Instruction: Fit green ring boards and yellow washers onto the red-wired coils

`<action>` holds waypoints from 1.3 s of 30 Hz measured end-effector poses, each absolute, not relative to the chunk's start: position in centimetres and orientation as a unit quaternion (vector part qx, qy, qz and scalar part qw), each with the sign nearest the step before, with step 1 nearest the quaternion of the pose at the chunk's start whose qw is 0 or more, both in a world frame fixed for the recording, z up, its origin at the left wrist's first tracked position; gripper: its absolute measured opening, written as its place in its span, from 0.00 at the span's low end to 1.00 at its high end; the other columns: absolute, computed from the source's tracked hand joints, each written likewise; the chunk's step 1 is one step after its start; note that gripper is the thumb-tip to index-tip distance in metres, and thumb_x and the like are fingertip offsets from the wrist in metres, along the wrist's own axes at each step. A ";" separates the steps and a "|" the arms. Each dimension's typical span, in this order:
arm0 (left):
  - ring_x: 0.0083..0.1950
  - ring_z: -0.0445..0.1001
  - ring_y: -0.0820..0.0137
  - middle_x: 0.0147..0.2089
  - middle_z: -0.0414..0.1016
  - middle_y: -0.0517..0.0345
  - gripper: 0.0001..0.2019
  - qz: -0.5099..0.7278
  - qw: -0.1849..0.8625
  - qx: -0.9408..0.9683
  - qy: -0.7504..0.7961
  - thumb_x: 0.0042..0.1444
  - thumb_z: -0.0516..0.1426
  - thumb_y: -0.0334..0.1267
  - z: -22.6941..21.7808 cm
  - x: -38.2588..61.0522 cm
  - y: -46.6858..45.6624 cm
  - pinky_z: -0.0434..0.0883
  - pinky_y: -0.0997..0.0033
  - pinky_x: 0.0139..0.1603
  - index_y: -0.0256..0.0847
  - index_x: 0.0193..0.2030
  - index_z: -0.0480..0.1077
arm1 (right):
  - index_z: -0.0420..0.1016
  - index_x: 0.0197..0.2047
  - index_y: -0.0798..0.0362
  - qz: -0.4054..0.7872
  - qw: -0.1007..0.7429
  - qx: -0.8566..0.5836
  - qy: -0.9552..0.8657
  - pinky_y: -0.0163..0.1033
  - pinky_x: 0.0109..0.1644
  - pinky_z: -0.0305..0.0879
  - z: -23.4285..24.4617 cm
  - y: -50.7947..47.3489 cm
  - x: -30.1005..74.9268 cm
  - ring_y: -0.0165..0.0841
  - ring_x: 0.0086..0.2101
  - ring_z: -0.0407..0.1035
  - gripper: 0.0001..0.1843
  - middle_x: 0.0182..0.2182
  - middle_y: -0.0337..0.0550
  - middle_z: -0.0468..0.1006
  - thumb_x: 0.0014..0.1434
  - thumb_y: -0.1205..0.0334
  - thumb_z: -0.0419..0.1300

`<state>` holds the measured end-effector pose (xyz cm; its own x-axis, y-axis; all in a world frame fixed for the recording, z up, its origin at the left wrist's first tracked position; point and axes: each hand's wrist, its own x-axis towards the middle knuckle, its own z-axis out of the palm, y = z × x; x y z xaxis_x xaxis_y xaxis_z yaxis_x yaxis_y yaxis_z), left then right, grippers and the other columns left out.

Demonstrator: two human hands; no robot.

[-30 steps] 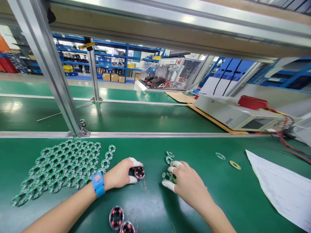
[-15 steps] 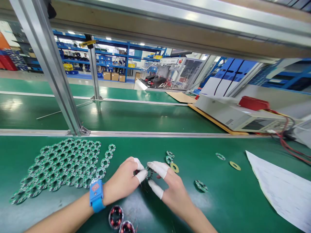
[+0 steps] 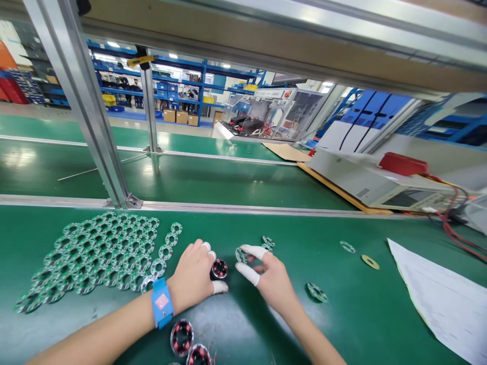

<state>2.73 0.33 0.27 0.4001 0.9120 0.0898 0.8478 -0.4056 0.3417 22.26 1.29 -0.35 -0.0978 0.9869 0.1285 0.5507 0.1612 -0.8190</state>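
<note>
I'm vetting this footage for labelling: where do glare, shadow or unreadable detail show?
In the head view: bright glare on the far green bench at picture left; a dark shadow below the right hand; faint, unreadable print on the white paper; the blue shelves' contents too small to tell.

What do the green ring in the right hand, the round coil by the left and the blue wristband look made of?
Green ring: probably circuit board, thin and flat, with pale and dark marks.
Round coil: likely copper wire, from the reddish patches inside a shiny, perhaps metal rim.
Blue wristband: fairly matte, perhaps fabric or soft plastic, judging by its curved wrap.
</note>
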 end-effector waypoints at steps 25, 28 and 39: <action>0.39 0.66 0.63 0.34 0.70 0.54 0.13 0.156 0.172 0.827 0.512 0.46 0.63 0.46 -1.1 3.0 0.9 0.62 0.67 0.38 0.38 0.30 0.71 | 0.75 0.47 0.52 0.186 0.230 -0.512 -0.807 0.47 0.45 0.70 -0.8 0.1 20.4 0.44 0.42 0.71 0.16 0.41 0.50 0.77 0.53 0.62 0.60; 0.40 0.66 0.63 0.35 0.71 0.53 0.13 0.149 0.163 0.830 0.513 0.46 0.63 0.46 -1.2 3.0 0.9 0.62 0.67 0.38 0.38 0.30 0.71 | 0.74 0.48 0.52 0.252 0.267 -0.494 -0.788 0.42 0.40 0.72 -0.6 0.3 20.0 0.41 0.42 0.70 0.18 0.44 0.50 0.75 0.52 0.63 0.59; 0.41 0.67 0.63 0.36 0.71 0.55 0.15 0.138 0.144 0.830 0.521 0.44 0.64 0.49 -1.2 3.2 0.9 0.63 0.66 0.38 0.39 0.31 0.72 | 0.78 0.39 0.55 0.403 0.238 -0.456 -0.756 0.41 0.37 0.72 1.1 1.5 20.1 0.39 0.36 0.70 0.14 0.35 0.48 0.73 0.49 0.62 0.60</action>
